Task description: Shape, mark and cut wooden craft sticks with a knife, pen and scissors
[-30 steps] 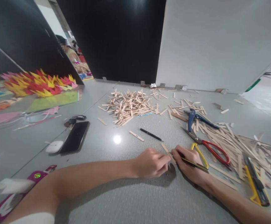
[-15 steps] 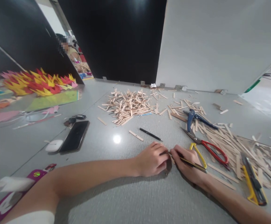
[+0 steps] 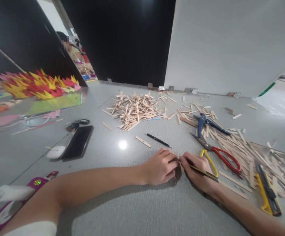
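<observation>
My right hand [image 3: 201, 170] is closed around a slim cutter knife [image 3: 205, 173] with a dark and yellow body; its tip points left toward my other hand. Just across from it, my left hand [image 3: 159, 166] is closed, fingertips pinching a small wooden piece [image 3: 181, 166] that shows only in part between the hands. Both hands rest low over the grey surface, almost touching. A yellow handle loop [image 3: 209, 163] lies right behind my right hand. Beyond my left hand are a black pen [image 3: 158, 140] and a single wooden stick [image 3: 142, 141].
A heap of wooden sticks [image 3: 137, 109] lies ahead. To the right are blue-handled pliers [image 3: 201, 124], red-handled pliers [image 3: 227, 159], a yellow cutter [image 3: 267, 190] and scattered strips. A phone [image 3: 78, 143], white case [image 3: 55, 152] and glue bottle [image 3: 12, 192] sit left.
The view has shifted very slightly. Both hands keep nearly the same place and hold.
</observation>
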A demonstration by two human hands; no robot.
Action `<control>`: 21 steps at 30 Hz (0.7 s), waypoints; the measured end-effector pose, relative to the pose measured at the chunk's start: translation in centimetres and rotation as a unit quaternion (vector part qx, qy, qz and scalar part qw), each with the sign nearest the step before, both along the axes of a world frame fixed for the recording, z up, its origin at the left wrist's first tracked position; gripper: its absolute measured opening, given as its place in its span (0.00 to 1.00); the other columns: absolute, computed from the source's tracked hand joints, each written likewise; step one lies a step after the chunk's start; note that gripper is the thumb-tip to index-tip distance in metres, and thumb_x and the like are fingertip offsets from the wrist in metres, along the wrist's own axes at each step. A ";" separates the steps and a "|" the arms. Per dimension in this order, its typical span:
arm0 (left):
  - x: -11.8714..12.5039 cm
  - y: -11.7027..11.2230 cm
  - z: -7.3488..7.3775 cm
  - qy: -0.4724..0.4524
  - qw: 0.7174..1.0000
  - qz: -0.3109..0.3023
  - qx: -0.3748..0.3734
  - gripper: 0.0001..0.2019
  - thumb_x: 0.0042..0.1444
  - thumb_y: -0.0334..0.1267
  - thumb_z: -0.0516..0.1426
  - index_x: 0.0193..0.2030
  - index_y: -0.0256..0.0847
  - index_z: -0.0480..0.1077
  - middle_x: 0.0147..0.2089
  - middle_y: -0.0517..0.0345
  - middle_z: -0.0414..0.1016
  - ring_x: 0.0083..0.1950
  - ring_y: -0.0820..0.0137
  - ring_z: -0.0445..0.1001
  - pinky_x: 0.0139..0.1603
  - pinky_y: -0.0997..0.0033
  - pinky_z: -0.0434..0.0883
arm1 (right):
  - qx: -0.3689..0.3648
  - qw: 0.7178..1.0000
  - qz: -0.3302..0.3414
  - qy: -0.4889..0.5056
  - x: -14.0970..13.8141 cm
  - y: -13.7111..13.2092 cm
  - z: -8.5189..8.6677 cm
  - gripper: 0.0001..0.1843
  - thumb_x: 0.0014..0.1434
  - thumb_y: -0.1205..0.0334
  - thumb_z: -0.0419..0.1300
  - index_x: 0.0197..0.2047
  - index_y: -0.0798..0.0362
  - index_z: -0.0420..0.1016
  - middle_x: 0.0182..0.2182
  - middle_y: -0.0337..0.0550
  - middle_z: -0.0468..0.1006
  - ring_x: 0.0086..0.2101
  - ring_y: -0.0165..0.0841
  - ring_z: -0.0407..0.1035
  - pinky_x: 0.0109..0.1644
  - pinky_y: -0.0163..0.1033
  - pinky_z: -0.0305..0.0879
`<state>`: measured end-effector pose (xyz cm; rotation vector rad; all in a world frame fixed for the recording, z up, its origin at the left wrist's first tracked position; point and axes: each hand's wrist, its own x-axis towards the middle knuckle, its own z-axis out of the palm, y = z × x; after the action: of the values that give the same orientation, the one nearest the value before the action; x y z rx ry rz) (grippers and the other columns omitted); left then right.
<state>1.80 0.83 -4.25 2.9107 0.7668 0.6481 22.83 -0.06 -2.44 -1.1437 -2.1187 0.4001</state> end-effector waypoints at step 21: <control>0.0 0.0 -0.1 0.003 1.000 0.001 -0.018 0.09 0.71 0.34 0.56 0.50 0.35 0.76 0.52 0.42 0.80 0.57 0.54 0.75 0.60 0.55 0.70 | -0.005 1.000 0.000 -0.004 0.0 0.1 -0.1 0.25 0.77 0.52 0.51 0.25 0.47 0.58 0.17 0.31 0.63 0.18 0.27 0.57 0.23 0.32 0.56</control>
<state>1.79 0.87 -4.35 2.8812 0.7745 0.6208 22.88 -0.01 -2.53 -1.1534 -2.1260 0.4079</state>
